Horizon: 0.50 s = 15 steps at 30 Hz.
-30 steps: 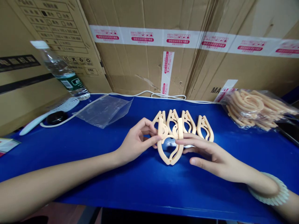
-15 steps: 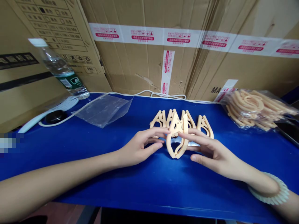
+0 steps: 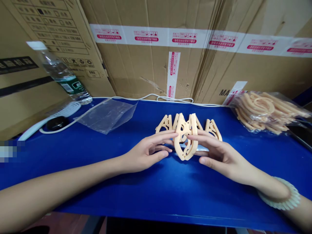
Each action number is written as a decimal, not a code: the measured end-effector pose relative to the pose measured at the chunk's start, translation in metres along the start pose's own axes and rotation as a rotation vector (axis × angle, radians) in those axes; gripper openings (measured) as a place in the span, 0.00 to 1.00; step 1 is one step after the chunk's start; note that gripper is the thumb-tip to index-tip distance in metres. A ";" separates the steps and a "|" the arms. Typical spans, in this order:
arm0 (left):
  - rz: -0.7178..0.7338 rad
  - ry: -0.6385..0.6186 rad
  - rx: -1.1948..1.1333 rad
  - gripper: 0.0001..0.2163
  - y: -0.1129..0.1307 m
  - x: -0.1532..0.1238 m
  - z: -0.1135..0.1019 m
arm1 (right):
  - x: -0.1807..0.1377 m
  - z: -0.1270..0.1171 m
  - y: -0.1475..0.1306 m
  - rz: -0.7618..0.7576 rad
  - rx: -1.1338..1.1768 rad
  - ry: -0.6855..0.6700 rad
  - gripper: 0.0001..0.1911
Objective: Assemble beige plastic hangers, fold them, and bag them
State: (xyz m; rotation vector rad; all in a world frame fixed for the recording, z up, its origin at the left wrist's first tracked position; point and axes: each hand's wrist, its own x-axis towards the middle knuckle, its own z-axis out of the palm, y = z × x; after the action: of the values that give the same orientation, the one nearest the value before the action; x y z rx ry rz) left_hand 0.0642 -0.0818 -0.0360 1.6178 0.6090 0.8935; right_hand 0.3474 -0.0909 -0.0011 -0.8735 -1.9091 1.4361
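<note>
A beige folding clothes hanger (image 3: 179,150), folded up, is held between the fingertips of both hands over the blue table. My left hand (image 3: 143,152) presses on its left side with the fingers stretched out, the thumb apart below. On the other side, my right hand (image 3: 220,156) touches the hanger with its fingertips, and its thumb also stays off it. Just behind, several similar folded hangers stand in a row, among them a left one (image 3: 165,124) and a right one (image 3: 214,128). The middle ones are partly hidden by the held hanger.
A clear bag of beige hangers (image 3: 263,110) lies at the right. On the left are a flat plastic bag (image 3: 107,113), a water bottle (image 3: 65,76), a pale hairbrush (image 3: 52,117) and a black round object (image 3: 58,123). Cardboard boxes (image 3: 136,65) stand behind a white cable (image 3: 146,96).
The held hanger has shifted slightly up and away, and its angle has changed so its top looks wider apart. Both hands keep nearly the same position.
</note>
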 end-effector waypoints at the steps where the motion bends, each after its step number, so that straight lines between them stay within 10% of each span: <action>1: -0.001 0.005 -0.011 0.24 0.000 0.001 0.000 | 0.000 -0.001 0.000 -0.010 0.001 0.013 0.24; 15: 0.102 -0.137 0.245 0.30 0.003 -0.002 -0.002 | -0.003 -0.003 -0.005 0.014 -0.071 -0.095 0.25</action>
State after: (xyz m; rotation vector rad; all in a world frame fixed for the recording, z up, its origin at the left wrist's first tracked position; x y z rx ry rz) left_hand 0.0607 -0.0832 -0.0330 1.9281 0.5602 0.7971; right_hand 0.3508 -0.0921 0.0040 -0.8670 -2.0394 1.4495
